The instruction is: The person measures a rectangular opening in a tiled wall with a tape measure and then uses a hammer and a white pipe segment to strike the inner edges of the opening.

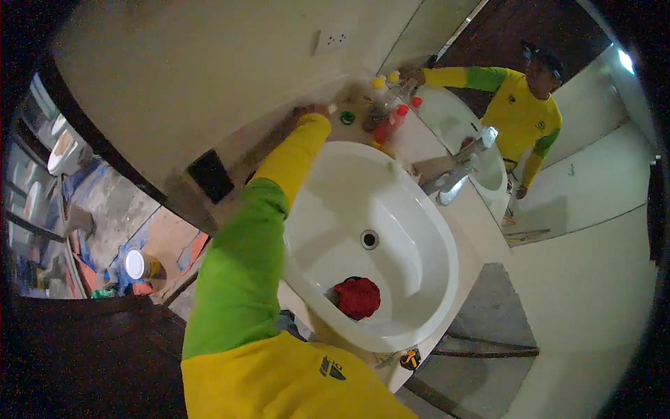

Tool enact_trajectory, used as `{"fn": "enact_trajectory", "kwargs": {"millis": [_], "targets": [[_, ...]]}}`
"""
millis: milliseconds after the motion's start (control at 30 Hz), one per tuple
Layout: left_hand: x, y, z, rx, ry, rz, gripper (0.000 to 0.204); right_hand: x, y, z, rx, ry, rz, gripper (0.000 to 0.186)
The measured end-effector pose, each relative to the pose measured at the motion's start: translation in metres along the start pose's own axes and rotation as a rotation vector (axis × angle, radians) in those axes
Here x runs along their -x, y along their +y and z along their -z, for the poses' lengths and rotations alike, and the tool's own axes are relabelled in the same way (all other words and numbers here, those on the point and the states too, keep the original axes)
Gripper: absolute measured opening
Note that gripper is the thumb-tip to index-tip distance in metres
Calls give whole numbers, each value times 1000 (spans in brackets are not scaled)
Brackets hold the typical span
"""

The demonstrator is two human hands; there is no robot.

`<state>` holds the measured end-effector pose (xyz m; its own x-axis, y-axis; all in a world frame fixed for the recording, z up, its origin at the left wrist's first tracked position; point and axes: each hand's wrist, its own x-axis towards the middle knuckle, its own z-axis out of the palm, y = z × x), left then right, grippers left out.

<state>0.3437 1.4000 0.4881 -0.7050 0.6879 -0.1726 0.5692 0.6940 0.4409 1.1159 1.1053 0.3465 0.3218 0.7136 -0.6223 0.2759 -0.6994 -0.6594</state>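
My left arm stretches over the left side of a white wash basin (436, 269). My left hand (310, 110) is at the back corner of the counter, dim and partly behind the cuff. A small white piece (332, 109) is beside its fingertips; I cannot make out whether they touch it. Near it are a green ring-like thing (347, 118), a clear bottle with a yellow cap (377, 84) and a red-capped bottle (401, 112). A crumpled red cloth (358, 298) lies in the basin. My right hand (521, 192) appears only as a small mirror reflection, its fingers unclear.
A chrome tap (453, 178) stands at the basin's right, before a wall mirror (558, 188). A black and yellow item (410, 359) lies on the near counter edge. Down at the left, a white-lidded tub (136, 264) stands on a littered floor. A socket plate (333, 40) is on the wall.
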Motion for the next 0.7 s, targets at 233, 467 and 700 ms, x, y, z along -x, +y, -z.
{"fn": "enact_trajectory", "kwargs": {"millis": [233, 467, 700], "targets": [[109, 29, 128, 190, 432, -305, 41, -11, -16, -27, 77, -190, 78, 34], [223, -65, 177, 1197, 831, -641, 45, -30, -19, -52, 226, -525, 244, 35], [561, -141, 107, 1035, 1172, -648, 16, -30, 18, -62, 513, -908, 396, 37]]}}
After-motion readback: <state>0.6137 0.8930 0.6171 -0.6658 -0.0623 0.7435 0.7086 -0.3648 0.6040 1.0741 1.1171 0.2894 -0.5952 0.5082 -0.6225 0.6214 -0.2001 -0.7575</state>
